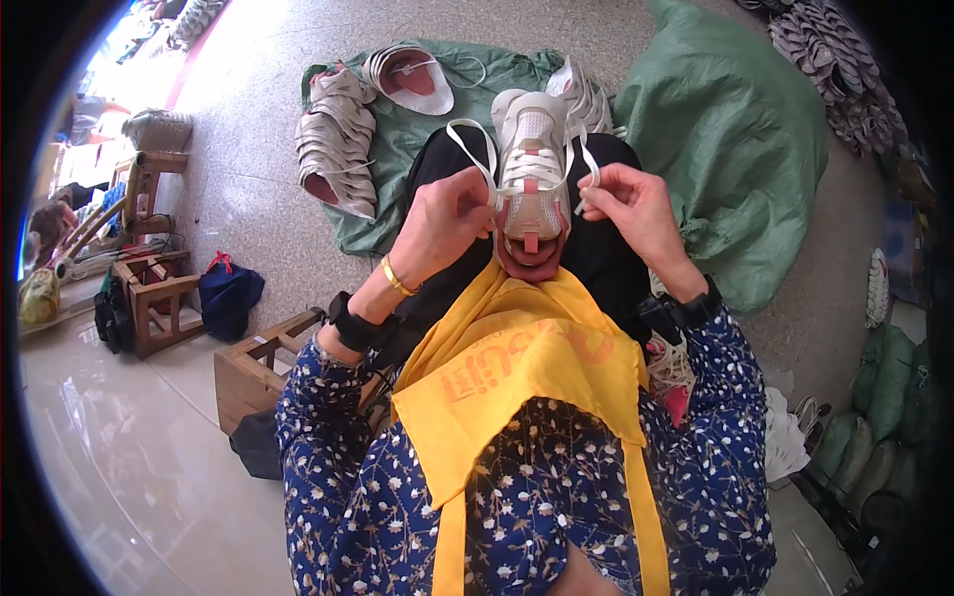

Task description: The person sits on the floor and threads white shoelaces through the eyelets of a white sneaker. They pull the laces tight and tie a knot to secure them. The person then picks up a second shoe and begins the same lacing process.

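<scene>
I see the left hand (443,221) pinching one side of the white lace (587,156), the right hand (638,207) pinching the other. Shoe (533,183) sits between the black-clad knees (608,253), toe pointing away, opening near the yellow apron (517,353). I've got stacked shoe pieces (336,139) on a green sheet (353,234) too (front left).

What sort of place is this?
Probably a shoe workshop: there is a partly laced white mesh shoe with pink tabs, a row of nested off-white shoe uppers on a green plastic-looking sheet, and a heap of greyish, similarly nested pieces farther off.
</scene>
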Tool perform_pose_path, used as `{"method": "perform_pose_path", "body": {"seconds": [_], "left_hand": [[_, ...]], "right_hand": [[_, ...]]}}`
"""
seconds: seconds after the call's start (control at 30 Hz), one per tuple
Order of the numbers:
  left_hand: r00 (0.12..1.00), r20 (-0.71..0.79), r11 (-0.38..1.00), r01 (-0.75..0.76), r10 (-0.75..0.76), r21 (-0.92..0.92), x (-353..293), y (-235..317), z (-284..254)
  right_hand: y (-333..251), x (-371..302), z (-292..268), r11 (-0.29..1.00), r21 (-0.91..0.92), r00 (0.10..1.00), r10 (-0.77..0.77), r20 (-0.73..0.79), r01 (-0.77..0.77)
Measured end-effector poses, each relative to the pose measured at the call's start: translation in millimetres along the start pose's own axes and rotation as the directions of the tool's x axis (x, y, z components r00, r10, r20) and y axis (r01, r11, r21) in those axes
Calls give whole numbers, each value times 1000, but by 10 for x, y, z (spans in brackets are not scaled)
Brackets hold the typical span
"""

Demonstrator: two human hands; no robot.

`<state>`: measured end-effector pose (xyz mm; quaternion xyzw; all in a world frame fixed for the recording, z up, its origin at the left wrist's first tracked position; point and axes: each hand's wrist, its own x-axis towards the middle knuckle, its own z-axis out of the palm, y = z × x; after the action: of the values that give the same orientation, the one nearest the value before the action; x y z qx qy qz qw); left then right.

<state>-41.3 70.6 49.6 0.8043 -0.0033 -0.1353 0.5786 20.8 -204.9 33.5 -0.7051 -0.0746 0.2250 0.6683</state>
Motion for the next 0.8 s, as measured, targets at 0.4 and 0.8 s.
{"method": "perform_pose_path", "body": {"seconds": [0.4, 0.8], "left_hand": [[998, -67, 1000, -3, 2, -14, 84, -102, 24], [997, -71, 997, -1, -5, -77, 96, -137, 23]], "right_hand": [[114, 115, 93, 992, -31, 988, -124, -94, 121], [105, 42, 110, 986, -71, 983, -158, -93, 151]]}}
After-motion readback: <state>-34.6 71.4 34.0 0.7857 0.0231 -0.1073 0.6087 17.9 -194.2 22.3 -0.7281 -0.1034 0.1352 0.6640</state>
